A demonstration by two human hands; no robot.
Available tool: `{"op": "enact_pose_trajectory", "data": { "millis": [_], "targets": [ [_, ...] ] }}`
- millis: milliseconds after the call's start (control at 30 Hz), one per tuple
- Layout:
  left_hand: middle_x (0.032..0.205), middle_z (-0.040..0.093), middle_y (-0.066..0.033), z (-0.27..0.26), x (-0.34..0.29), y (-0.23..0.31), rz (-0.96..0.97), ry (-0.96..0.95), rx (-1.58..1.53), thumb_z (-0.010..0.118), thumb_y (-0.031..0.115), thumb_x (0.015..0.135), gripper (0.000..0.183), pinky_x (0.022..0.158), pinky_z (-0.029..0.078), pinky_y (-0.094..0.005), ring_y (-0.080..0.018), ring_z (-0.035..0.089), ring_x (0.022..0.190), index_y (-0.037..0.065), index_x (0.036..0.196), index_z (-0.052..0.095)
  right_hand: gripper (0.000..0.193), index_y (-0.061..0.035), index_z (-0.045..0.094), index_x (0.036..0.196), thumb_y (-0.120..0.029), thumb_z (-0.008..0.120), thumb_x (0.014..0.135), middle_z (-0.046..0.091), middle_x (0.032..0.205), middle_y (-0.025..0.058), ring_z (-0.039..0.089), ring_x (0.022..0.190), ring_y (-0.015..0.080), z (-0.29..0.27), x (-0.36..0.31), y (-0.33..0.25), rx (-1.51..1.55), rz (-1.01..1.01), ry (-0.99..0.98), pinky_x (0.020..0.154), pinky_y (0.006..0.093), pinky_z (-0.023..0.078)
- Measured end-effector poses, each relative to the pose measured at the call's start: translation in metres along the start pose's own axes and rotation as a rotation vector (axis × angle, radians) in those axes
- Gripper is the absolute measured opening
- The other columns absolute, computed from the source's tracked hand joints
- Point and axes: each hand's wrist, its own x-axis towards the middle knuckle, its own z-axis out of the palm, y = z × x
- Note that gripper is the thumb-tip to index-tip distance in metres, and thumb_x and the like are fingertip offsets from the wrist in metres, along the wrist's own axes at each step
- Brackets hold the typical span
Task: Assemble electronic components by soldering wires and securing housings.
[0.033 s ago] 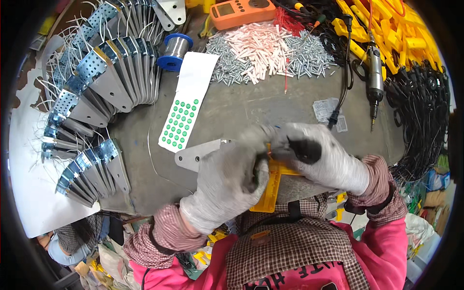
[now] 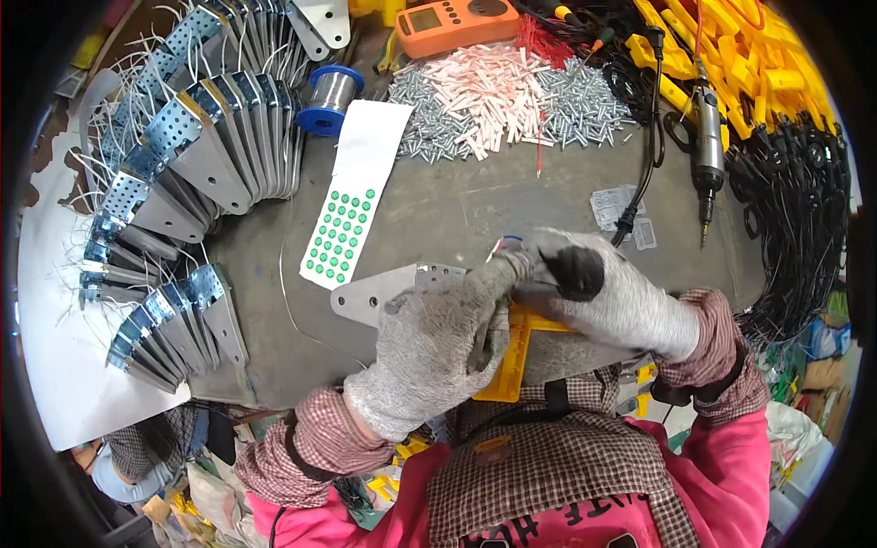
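Orange meter (image 2: 457, 29), blue-flanged spool (image 2: 332, 97), white sheet (image 2: 373, 139) with green stickers (image 2: 338, 237)

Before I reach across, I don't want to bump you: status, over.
Left hand and right hand together at wires, grip unclear. Yellow part below, partly covered. Bracket close by, partly hidden by left hand.

Head cam | L fisheye | looks dn | near, above bench (image 2: 438, 205)

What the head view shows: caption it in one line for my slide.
Gloved left hand and right hand close together over a yellow part, near a grey bracket and white sticker sheet.
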Motion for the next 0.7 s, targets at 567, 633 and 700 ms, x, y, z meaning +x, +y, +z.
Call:
{"op": "enact_pose_trajectory", "data": {
  "millis": [567,633,700],
  "targets": [
    [0.082,0.07,-0.0121,-0.001,0.002,0.0,0.338,-0.008,0.523,0.066,-0.005,0.082,0.039,0.061,0.054,-0.0356,-0.0218,0.067,0.065,0.006,0.119,0.068,0.011,-0.0055,0.062,0.104,-0.01,0.067,0.096,0.064,0.09,0.003,0.061,0.083,0.0099,0.001,0.003,0.014,0.309,-0.022,0.007,0.074,0.0269,0.05],
    [0.086,0.071,-0.0136,0.006,0.002,-0.006,0.244,0.053,0.348,0.065,-0.005,0.081,0.042,0.065,0.055,-0.0355,-0.0235,0.069,0.071,0.006,0.121,0.067,0.013,-0.0057,0.062,0.104,-0.011,0.068,0.094,0.064,0.09,0.0055,0.063,0.082,0.0147,0.0,-0.001,0.005,0.004,-0.155,0.07,0.073,0.0285,0.051],
    [0.09,0.072,-0.0151,0.007,0.001,-0.008,0.146,0.115,0.176,0.064,-0.005,0.08,0.044,0.069,0.056,-0.0353,-0.0251,0.072,0.076,0.007,0.123,0.067,0.017,-0.0052,0.063,0.101,-0.012,0.073,0.089,0.063,0.09,0.0122,0.065,0.079,0.0278,-0.001,-0.006,0.0,-0.643,-0.468,0.196,0.071,0.0338,0.053]
  ]
}}
